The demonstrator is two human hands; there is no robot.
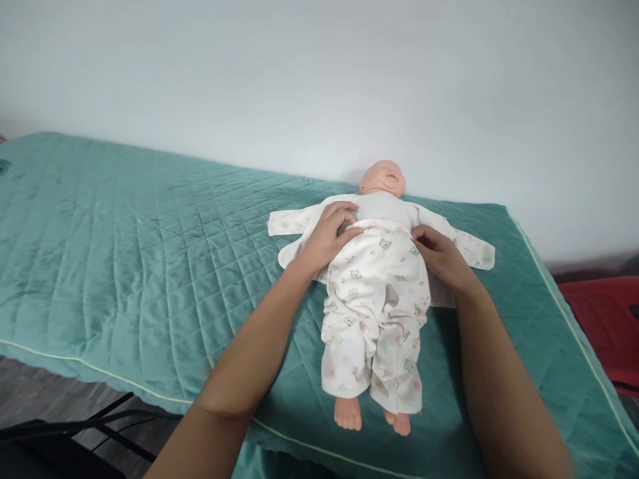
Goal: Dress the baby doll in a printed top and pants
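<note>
A baby doll (383, 178) lies on its back, its head close to the wall. Patterned white baby pants (382, 279) cover its legs and reach high on the torso; both bare feet stick out of the cuffs. Beneath the doll, a white baby shirt (472, 248) is spread open, sleeves out to the sides. My left hand (329, 233) is at the left end of the waistband, thumb on its edge and fingers curled by the doll's torso. At the other end, my right hand (436, 253) pinches the waistband between thumb and fingers. Some fingertips are hidden.
A green quilted cover (150, 266) with pale piping lies over the bed, which stands against a white wall (299, 86). Red plastic furniture (599, 319) is beyond the right edge. A black frame (100, 422) stands on the floor at the lower left.
</note>
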